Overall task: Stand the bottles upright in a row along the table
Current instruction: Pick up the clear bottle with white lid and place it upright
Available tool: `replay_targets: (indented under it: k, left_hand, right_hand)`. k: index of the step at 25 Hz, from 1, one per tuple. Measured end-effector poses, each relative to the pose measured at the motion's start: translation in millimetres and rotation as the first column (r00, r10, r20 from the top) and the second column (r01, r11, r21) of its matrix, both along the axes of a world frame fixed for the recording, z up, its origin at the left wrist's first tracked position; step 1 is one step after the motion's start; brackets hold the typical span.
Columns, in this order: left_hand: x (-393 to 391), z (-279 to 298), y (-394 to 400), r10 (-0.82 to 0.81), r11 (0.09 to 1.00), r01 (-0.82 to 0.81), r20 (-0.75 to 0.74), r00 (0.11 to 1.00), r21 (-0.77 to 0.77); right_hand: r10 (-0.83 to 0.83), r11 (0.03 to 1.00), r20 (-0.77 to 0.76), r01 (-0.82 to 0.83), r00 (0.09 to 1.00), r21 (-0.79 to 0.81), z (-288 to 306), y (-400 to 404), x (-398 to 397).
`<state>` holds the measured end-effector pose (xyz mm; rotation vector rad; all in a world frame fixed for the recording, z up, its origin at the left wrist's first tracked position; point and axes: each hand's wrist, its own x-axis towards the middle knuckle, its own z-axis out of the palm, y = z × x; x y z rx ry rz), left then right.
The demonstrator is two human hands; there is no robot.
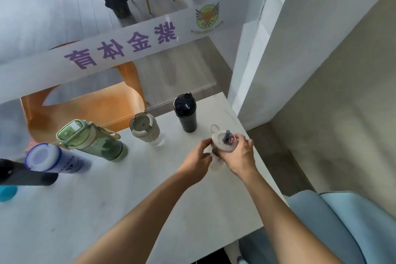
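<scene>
Pale translucent bottle upright near the table's right edge, at the row's right end beside the dark bottle. Right hand grip clamped on it; left hand fingers touching its side. Looks light, stiff, smooth plastic; take mid-body.

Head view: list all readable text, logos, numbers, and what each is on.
"紫金体育", large purple characters seen mirrored, on the frosted band across the glass partition.
Small line under the round winged yellow-green logo on the same band: too blurred to read.
Dark print on the blue-capped clear bottle: blurred, unreadable.
</scene>
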<state>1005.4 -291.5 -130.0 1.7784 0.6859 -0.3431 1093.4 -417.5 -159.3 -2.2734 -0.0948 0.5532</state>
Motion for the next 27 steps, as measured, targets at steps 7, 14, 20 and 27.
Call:
replay_targets:
  k: [7,14,20,27]
  left_hand:
    - [24.1,3.0,19.1,-0.26,0.87,0.26,-0.059,0.964,0.419]
    - [-15.1,4.4,34.4,-0.245,0.66,0.264,-0.131,0.961,0.703]
    - [-39.1,6.3,44.6,-0.172,0.639,0.193,-0.106,0.979,0.745]
    - [-73.3,24.0,55.8,-0.111,0.602,0.121,-0.066,0.992,0.789]
  right_hand:
    - [0.116,0.99,0.194,-0.129,0.974,0.054,-4.1,18.5,52.9]
    - [0.139,0.984,0.257,-0.163,0.956,0.074,-6.0,55.2,93.1]
    - [0.134,0.986,0.3,-0.159,0.944,0.058,-7.6,68.0,104.5]
    - [0.093,0.994,0.337,-0.107,0.937,0.022,-11.5,58.9,86.9]
